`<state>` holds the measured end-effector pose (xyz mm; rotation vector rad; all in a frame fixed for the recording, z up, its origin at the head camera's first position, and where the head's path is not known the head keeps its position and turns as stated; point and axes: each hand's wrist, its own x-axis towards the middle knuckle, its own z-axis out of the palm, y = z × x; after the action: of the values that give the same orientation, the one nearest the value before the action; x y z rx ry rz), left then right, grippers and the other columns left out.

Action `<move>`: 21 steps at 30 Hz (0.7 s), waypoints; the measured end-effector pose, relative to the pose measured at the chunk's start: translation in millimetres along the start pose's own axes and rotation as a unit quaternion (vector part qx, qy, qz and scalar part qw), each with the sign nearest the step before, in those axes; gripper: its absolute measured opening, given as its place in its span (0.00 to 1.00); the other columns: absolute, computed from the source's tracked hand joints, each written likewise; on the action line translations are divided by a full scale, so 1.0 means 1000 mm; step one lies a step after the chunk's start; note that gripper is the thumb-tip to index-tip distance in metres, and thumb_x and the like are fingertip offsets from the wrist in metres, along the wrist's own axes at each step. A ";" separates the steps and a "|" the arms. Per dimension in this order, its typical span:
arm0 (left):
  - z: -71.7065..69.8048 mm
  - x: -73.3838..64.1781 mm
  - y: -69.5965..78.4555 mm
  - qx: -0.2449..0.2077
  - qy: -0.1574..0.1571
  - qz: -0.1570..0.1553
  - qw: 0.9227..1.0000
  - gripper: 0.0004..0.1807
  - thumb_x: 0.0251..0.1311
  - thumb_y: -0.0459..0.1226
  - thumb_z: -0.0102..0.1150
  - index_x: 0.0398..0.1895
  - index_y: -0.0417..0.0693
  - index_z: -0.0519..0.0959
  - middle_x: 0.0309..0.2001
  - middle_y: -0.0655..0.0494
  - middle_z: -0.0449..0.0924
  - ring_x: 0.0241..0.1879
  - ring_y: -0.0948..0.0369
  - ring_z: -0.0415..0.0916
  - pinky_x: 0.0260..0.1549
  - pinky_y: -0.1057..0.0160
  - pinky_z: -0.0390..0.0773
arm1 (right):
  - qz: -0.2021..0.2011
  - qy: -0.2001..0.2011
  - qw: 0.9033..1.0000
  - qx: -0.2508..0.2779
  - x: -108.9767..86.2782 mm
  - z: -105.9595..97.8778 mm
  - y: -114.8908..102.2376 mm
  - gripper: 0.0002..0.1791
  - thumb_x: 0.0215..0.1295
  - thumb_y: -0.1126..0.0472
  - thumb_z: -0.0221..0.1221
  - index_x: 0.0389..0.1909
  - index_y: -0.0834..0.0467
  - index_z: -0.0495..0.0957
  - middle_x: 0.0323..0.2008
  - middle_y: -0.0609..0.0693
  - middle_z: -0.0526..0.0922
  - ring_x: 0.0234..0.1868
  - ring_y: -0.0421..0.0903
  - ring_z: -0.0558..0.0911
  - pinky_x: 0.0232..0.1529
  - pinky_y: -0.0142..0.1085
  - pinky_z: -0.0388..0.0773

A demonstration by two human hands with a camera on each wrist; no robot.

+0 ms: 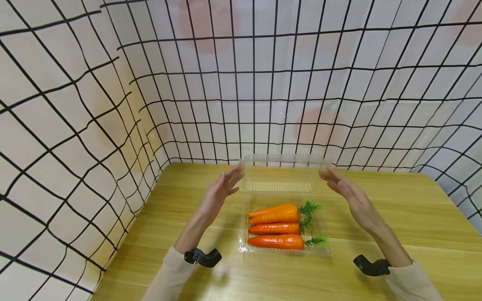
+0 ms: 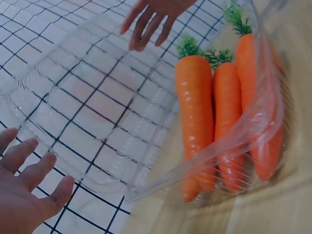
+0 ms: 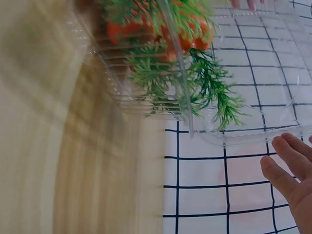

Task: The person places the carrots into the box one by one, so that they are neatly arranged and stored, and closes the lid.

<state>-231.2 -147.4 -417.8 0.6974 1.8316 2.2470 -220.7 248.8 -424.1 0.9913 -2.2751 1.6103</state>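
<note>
A clear plastic clamshell box (image 1: 242, 240) lies on the table with its lid (image 1: 278, 175) raised at the back. Several orange carrots (image 1: 276, 241) with green leafy tops (image 1: 315, 241) lie side by side in its base, tips to the left. My left hand (image 1: 220, 190) is at the lid's left edge, fingers extended; the left wrist view shows them spread beside the clear plastic. On the opposite side, my right hand (image 1: 352, 198) has its fingertips right at the lid's right edge. In the right wrist view its fingers (image 3: 282, 168) are nearly straight. Neither hand grips anything.
The wooden table (image 1: 406, 209) extends to both sides of the box. A black wire grid (image 1: 254, 83) over pale sheeting stands behind it, with more grid along the left and right. Each wrist wears a black camera mount (image 1: 203, 257).
</note>
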 end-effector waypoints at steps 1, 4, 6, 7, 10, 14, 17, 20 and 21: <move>0.001 -0.002 -0.001 0.004 0.000 -0.002 1.000 0.33 0.85 0.51 0.23 0.82 0.43 0.55 0.83 0.46 0.54 0.83 0.48 0.50 0.80 0.32 0.49 | 0.006 -0.002 1.000 -0.004 -0.002 0.000 -0.001 0.28 0.84 0.68 0.30 0.82 0.64 0.51 0.78 0.60 0.65 0.75 0.33 0.69 0.72 0.18 0.64; 0.002 -0.007 -0.002 0.010 0.002 -0.010 1.000 0.33 0.85 0.51 0.24 0.82 0.42 0.56 0.83 0.47 0.54 0.83 0.49 0.49 0.80 0.32 0.48 | 0.025 -0.006 1.000 -0.013 -0.007 0.001 -0.004 0.28 0.85 0.67 0.29 0.81 0.64 0.53 0.77 0.62 0.66 0.75 0.32 0.69 0.72 0.18 0.64; 0.003 -0.010 -0.002 0.015 0.004 -0.020 1.000 0.34 0.85 0.52 0.24 0.81 0.40 0.56 0.83 0.47 0.53 0.83 0.49 0.48 0.80 0.33 0.49 | 0.031 -0.008 0.999 -0.019 -0.010 0.001 -0.006 0.28 0.85 0.66 0.29 0.80 0.65 0.55 0.76 0.63 0.67 0.75 0.32 0.69 0.72 0.17 0.63; 0.003 -0.012 -0.002 0.018 0.005 -0.026 0.999 0.35 0.85 0.52 0.24 0.81 0.39 0.56 0.83 0.46 0.53 0.83 0.49 0.48 0.80 0.34 0.49 | 0.033 -0.009 0.999 -0.020 -0.011 0.001 -0.006 0.27 0.85 0.66 0.29 0.80 0.66 0.55 0.76 0.63 0.67 0.75 0.31 0.69 0.72 0.17 0.63; 0.004 -0.017 -0.001 0.034 0.006 -0.040 0.999 0.35 0.85 0.52 0.24 0.80 0.37 0.57 0.83 0.46 0.53 0.84 0.49 0.46 0.81 0.35 0.51 | 0.035 -0.011 0.999 -0.023 -0.014 0.002 -0.010 0.27 0.85 0.66 0.28 0.79 0.67 0.58 0.76 0.60 0.68 0.74 0.30 0.69 0.72 0.17 0.63; 0.006 -0.023 -0.001 0.063 -0.001 -0.048 0.997 0.35 0.85 0.52 0.23 0.80 0.36 0.58 0.82 0.47 0.53 0.84 0.50 0.46 0.81 0.36 0.51 | 0.047 -0.009 0.998 -0.028 -0.019 0.003 -0.015 0.27 0.85 0.65 0.29 0.77 0.66 0.61 0.75 0.47 0.71 0.72 0.27 0.69 0.70 0.15 0.63; 0.009 -0.028 0.001 0.084 -0.007 -0.047 0.995 0.34 0.85 0.52 0.23 0.80 0.38 0.59 0.82 0.50 0.54 0.84 0.51 0.46 0.81 0.37 0.53 | 0.061 -0.009 0.997 -0.036 -0.025 0.003 -0.018 0.27 0.86 0.64 0.29 0.76 0.65 0.63 0.73 0.35 0.71 0.71 0.24 0.68 0.68 0.13 0.62; 0.012 -0.032 0.002 0.105 -0.010 -0.043 0.994 0.33 0.85 0.50 0.22 0.79 0.40 0.60 0.82 0.51 0.55 0.84 0.51 0.47 0.80 0.37 0.54 | 0.064 -0.018 0.997 -0.040 -0.029 0.003 -0.020 0.27 0.86 0.64 0.29 0.77 0.65 0.63 0.75 0.37 0.69 0.72 0.25 0.67 0.69 0.14 0.61; 0.013 -0.034 0.002 0.111 -0.011 -0.042 0.993 0.33 0.85 0.49 0.22 0.79 0.40 0.61 0.82 0.52 0.55 0.84 0.51 0.47 0.80 0.37 0.54 | 0.062 -0.022 0.997 -0.040 -0.030 0.003 -0.020 0.27 0.85 0.65 0.28 0.77 0.65 0.63 0.76 0.41 0.68 0.73 0.27 0.67 0.70 0.14 0.61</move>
<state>-195.6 -150.1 -422.4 0.6637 2.0797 1.9958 -184.7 254.4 -425.0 0.8901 -2.4543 1.5446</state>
